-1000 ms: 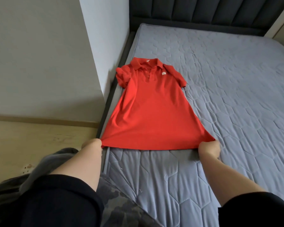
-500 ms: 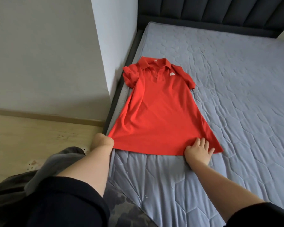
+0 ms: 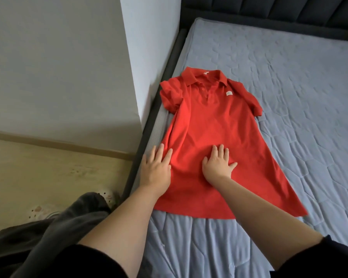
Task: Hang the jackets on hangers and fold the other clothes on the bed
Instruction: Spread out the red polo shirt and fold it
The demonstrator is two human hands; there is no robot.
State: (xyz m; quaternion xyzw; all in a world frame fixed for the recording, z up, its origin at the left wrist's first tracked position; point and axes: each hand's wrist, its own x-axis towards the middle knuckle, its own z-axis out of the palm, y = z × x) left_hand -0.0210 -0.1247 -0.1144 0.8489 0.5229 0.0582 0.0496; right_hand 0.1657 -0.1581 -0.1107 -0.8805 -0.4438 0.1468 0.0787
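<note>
Both hands (image 3: 156, 169) (image 3: 217, 165) press red dress (image 3: 215, 121) (left on its edge) beside mattress (image 3: 289, 77) edge.

The person wears a black top with short sleeves; the left sleeve (image 3: 68, 261) is plain and matte, and the right sleeve (image 3: 317, 261) is of the same dark cloth; below both sleeves the forearms are bare, as are the left hand (image 3: 156, 167) and the right hand (image 3: 217, 164); a loose dark grey trouser leg (image 3: 72, 221) falls in soft folds; beneath it shows a white perforated clog (image 3: 106, 194) with brownish marks; a second clog (image 3: 36, 211), likewise white and stained, lies further left.
</note>
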